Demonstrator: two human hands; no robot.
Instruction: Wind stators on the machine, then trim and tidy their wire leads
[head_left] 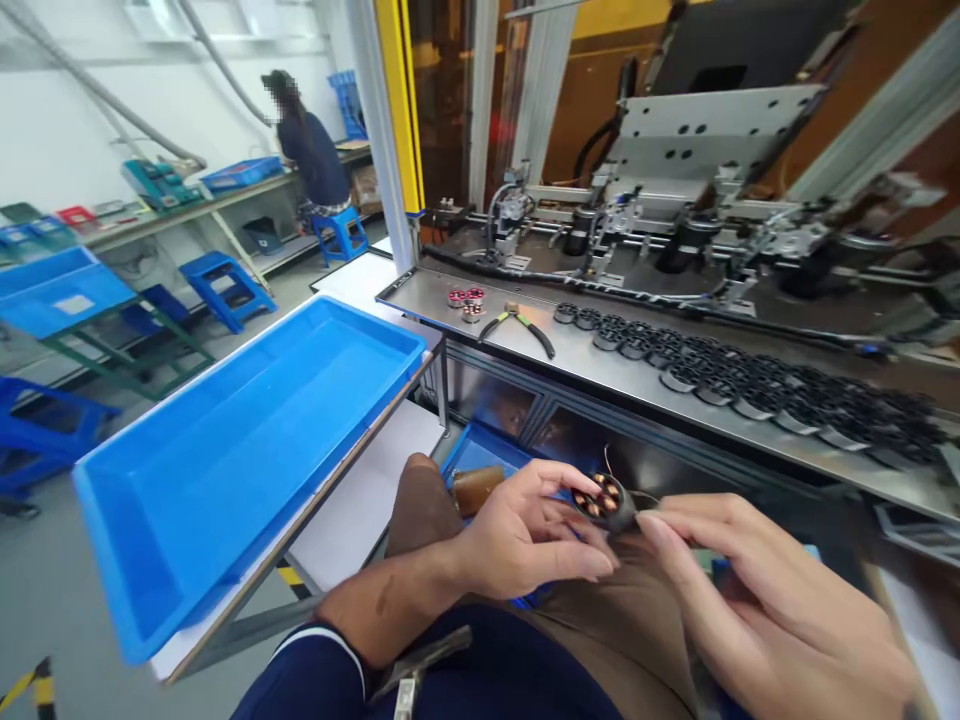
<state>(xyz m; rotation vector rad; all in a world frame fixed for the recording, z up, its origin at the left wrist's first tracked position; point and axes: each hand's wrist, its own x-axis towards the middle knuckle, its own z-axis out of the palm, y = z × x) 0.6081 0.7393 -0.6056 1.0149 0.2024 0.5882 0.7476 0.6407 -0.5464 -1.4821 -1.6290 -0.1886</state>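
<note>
A small round motor stator [604,498] with copper windings and a black rim is in my left hand [534,530], its fingers curled about the near side. Close to the stator's right edge, my right hand [739,580] has thumb and forefinger pinched at a thin wire [646,497]. A second loose wire end [608,460] sticks up from the stator's far side. Both hands are above my lap. On the metal ledge ahead lie pliers [517,325] with black and green handles. Several wound stators [471,312] with red parts sit left of them.
Rows of black stator cores [720,375] line the ledge at right, before a winding machine [637,220]. A large blue tray [255,400] rests on a table at left. Another person [311,150] sits on a blue stool [340,235] at the far bench.
</note>
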